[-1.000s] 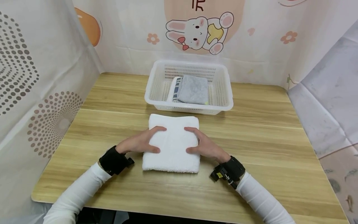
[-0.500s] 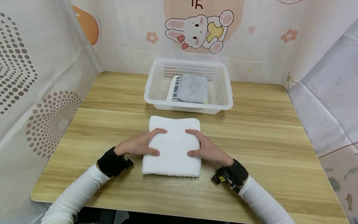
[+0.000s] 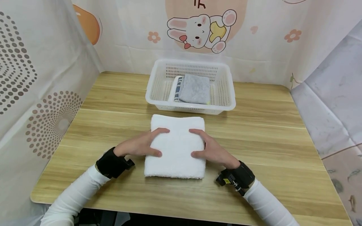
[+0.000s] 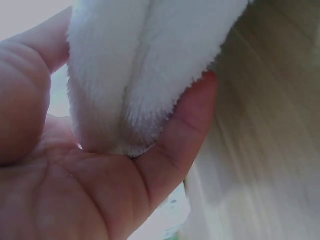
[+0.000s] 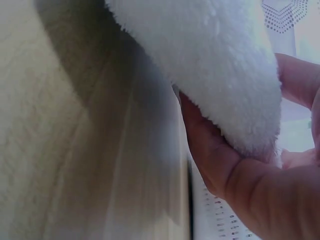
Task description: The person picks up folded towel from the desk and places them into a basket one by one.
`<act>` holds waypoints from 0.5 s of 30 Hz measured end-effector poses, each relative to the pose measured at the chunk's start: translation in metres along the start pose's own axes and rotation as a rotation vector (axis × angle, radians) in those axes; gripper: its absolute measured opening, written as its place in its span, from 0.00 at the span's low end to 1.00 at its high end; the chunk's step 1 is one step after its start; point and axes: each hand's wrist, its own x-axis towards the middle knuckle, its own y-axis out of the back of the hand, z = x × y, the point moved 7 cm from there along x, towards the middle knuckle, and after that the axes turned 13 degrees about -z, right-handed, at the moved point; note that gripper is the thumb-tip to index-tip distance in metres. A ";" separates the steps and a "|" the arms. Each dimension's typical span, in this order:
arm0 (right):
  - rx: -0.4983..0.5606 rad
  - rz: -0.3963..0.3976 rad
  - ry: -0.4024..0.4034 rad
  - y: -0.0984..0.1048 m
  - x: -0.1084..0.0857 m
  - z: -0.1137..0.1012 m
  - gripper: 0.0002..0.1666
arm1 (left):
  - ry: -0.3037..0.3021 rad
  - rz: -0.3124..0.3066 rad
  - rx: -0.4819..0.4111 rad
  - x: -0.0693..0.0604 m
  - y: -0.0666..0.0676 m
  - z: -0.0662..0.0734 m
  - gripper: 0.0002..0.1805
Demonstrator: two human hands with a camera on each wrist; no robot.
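A folded white towel (image 3: 176,149) with a fluffy pile lies in front of me in the head view. My left hand (image 3: 141,145) grips its left edge and my right hand (image 3: 215,151) grips the opposite one. On each side the thumb rests on the upper face. In the left wrist view, the folded towel edge (image 4: 132,75) sits against the palm with a finger (image 4: 187,120) underneath. The right wrist view has the towel (image 5: 215,65) between fingers in the same way, its underside tilted away from the tabletop. Most fingertips are hidden under the towel in the head view.
Beyond the towel stands a white perforated plastic basket (image 3: 190,106). Inside are a folded grey cloth (image 3: 196,89) and a blue-and-white striped cloth (image 3: 177,89). The wooden table (image 3: 268,135) is bordered by printed curtains (image 3: 127,31) at the back and sides.
My right hand has shifted slightly to the right with the towel's right edge, and the towel looks a little wider. The left hand keeps its place on the towel. The basket stays put.
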 end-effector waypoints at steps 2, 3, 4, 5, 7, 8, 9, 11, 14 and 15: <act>0.007 0.002 0.003 0.001 -0.001 -0.001 0.49 | 0.008 0.001 0.000 0.000 0.001 0.001 0.46; 0.012 0.002 0.005 0.002 -0.001 -0.001 0.49 | 0.009 0.001 0.000 0.000 0.001 0.002 0.46; 0.019 0.002 0.009 0.002 -0.001 -0.001 0.49 | 0.008 -0.001 -0.003 0.000 0.002 0.003 0.46; 0.024 0.002 0.013 0.003 -0.002 -0.001 0.49 | 0.007 -0.001 -0.002 0.000 0.002 0.004 0.46; 0.037 0.003 0.025 0.004 -0.003 -0.002 0.49 | 0.010 0.002 0.005 0.000 0.003 0.006 0.46; 0.037 0.002 0.035 0.004 -0.003 -0.003 0.49 | 0.009 0.005 0.010 0.000 0.004 0.007 0.46; 0.039 0.000 0.045 0.005 -0.004 -0.005 0.50 | 0.002 0.007 0.012 0.000 0.005 0.008 0.46; 0.039 0.000 0.060 0.006 -0.006 -0.008 0.50 | -0.013 0.011 0.020 -0.001 0.006 0.011 0.46; 0.042 0.000 0.073 0.008 -0.009 -0.013 0.50 | -0.029 0.013 0.015 -0.001 0.007 0.015 0.46; 0.047 0.001 0.069 0.009 -0.009 -0.014 0.50 | -0.035 0.013 0.010 -0.001 0.008 0.016 0.46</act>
